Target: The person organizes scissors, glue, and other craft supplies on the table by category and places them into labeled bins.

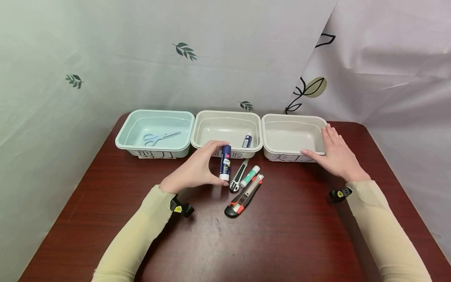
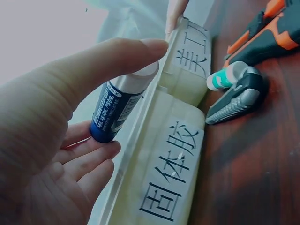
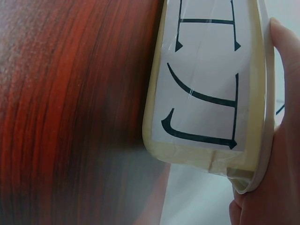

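Note:
Between thumb and fingertips, my left hand [image 1: 195, 168] pinches a dark blue glue stick [image 1: 225, 162] by its two ends. It is held upright in front of the middle bin [image 1: 227, 114], whose front label is partly hidden. Inside that bin lies another blue glue stick [image 1: 247, 141]. My right hand [image 1: 336, 154] rests on the right corner of the right-hand bin [image 1: 294, 117], fingers straight and thumb over the front rim. Just right of the held stick, a black-and-silver utility knife [image 1: 239, 177], a green-and-white glue stick [image 1: 250, 176] and an orange-and-black utility knife [image 1: 244, 196] lie together on the table.
A pale blue bin [image 1: 155, 111] stands at the left of the row with light blue scissors [image 1: 162, 137] inside. All three bins carry labels on their fronts. Behind the dark red wooden table [image 1: 282, 243] hangs a pale leaf-patterned cloth [image 1: 229, 51].

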Tool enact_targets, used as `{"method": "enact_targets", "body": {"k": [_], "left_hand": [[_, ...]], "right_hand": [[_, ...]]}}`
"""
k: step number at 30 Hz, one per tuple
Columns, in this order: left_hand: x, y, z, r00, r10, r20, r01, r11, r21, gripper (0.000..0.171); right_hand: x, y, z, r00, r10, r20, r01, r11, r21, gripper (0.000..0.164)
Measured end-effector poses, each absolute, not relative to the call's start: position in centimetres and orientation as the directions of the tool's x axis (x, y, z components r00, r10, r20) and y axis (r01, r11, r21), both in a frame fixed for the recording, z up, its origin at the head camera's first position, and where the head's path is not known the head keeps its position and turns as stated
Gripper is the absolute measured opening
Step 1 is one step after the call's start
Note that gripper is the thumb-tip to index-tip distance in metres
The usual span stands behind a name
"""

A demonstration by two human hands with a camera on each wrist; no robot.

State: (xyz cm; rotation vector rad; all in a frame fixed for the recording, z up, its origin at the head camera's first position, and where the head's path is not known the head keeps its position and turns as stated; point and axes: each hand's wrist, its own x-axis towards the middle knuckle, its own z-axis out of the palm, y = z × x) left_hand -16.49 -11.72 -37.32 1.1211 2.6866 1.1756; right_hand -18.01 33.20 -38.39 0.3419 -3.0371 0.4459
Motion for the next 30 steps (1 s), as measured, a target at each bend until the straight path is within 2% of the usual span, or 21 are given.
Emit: {"method": "enact_targets", "body": {"k": [16, 30], "left_hand": [[-18.0, -10.6, -35.6, -0.758, 0.591, 0.275, 0.604, 0.479, 0.637, 0.111], [-21.3, -9.6, -34.9, -0.746, 0.579, 0.33, 0.638, 0.479, 0.603, 0.116]], "right_hand": [[-18.0, 33.2, -38.3, -0.973, -0.212, 0.091, -0.229, 0.932, -0.28, 0.106], [-18.0, 33.3, -38.5, -0.974, -0.208, 0.086, -0.224, 0.934, -0.279, 0.107]]}}
